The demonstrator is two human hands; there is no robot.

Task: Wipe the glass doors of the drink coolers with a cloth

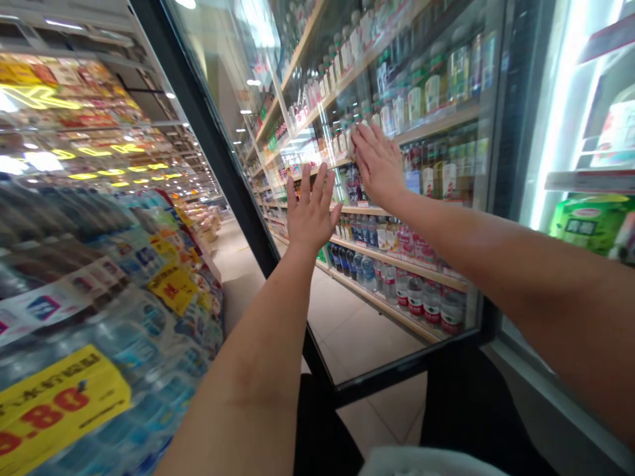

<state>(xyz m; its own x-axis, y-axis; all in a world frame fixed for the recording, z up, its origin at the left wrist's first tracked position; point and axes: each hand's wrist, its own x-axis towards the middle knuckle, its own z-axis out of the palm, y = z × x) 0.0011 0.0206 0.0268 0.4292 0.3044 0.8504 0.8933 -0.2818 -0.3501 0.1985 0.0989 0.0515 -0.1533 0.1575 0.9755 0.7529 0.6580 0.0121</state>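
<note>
A glass cooler door (pixel 397 291) with a black frame stands swung outward in front of me. Both my palms lie flat against its glass. My left hand (pixel 311 211) is open, fingers spread upward, near the middle of the pane. My right hand (pixel 378 164) is open too, fingers together and pointing up-left, a little higher and to the right. Neither hand holds anything. Shelves of bottles and cans (pixel 431 86) show in and through the glass.
Stacks of shrink-wrapped water bottles (pixel 129 311) with yellow price signs (pixel 54 403) fill the left side. A tiled aisle (pixel 238 264) runs away between them and the door. The lit cooler interior (pixel 590 218) with green packaging is at the right.
</note>
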